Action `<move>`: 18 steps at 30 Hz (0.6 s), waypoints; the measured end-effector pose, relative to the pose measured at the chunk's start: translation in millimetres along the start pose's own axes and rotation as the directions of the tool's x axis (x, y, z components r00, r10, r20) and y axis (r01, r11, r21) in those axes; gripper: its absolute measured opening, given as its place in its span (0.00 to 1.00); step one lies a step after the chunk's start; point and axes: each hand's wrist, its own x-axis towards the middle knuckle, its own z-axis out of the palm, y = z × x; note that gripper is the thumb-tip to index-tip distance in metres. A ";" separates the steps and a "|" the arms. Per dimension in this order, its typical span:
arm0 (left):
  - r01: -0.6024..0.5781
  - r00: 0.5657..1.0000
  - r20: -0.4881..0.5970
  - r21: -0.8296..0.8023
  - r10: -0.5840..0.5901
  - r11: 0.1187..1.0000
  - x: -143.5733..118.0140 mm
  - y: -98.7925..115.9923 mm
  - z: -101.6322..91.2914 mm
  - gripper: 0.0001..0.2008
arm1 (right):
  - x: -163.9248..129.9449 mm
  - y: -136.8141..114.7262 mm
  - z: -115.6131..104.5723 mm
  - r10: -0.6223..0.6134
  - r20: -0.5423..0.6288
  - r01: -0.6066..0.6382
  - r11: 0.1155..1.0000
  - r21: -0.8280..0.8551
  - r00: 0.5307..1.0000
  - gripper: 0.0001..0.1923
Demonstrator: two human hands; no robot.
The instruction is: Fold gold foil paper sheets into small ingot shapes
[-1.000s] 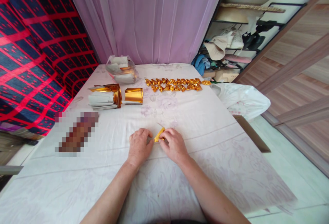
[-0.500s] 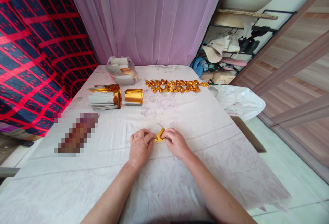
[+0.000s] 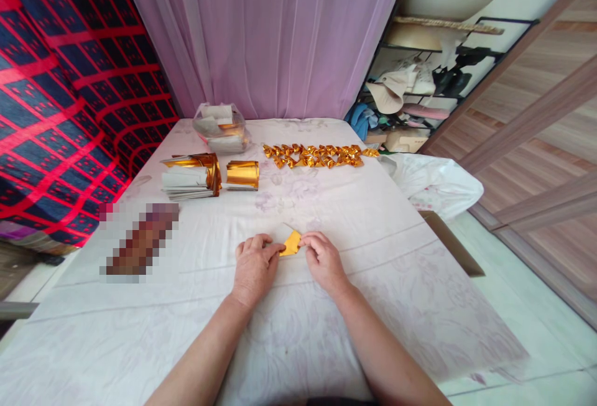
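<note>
A small folded piece of gold foil paper (image 3: 291,244) lies on the table between my hands. My left hand (image 3: 255,264) is closed on its left end, thumb pressed on top. At the right edge of the paper, my right hand (image 3: 325,260) pinches a corner between thumb and fingertips. Farther back are two rows of folded gold foil pieces (image 3: 319,156). To their left stand a small stack of gold foil sheets (image 3: 242,175) and a larger fanned stack with grey-white backs (image 3: 189,182).
A clear plastic bag (image 3: 220,127) with more sheets sits at the back left of the cloth-covered table (image 3: 186,344). A blurred-out item (image 3: 142,241) lies at left. Beyond the right edge are a white plastic bag (image 3: 433,185) and a cluttered rack (image 3: 420,92).
The gold foil paper's upper strip now lies flatter, giving a broader shape. My right hand has shifted slightly to the right. The left hand stays nearly in place.
</note>
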 end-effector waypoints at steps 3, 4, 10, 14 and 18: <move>-0.016 1.000 -0.011 0.006 0.016 1.000 -0.7 -0.5 0.5 0.13 | -0.2 2.3 0.4 0.008 -0.057 -0.013 0.995 -0.098 0.998 0.17; -0.026 1.000 -0.017 0.012 0.026 1.000 -1.2 -0.2 0.2 0.13 | -0.1 2.7 0.8 -0.001 -0.062 -0.007 0.991 -0.132 0.998 0.18; -0.138 0.988 -0.054 0.080 0.142 0.987 -4.3 3.4 -3.1 0.09 | -0.5 1.3 2.3 -0.014 -0.012 0.011 0.976 -0.218 1.000 0.21; -0.166 0.983 -0.059 0.119 0.174 0.979 -4.4 3.8 -4.0 0.09 | -0.6 -1.0 0.9 0.010 0.015 -0.007 0.980 -0.199 1.000 0.21; -0.174 0.981 -0.065 0.137 0.185 0.975 -4.0 3.8 -3.9 0.10 | -0.5 -1.7 0.1 0.034 0.009 -0.031 0.980 -0.196 0.999 0.20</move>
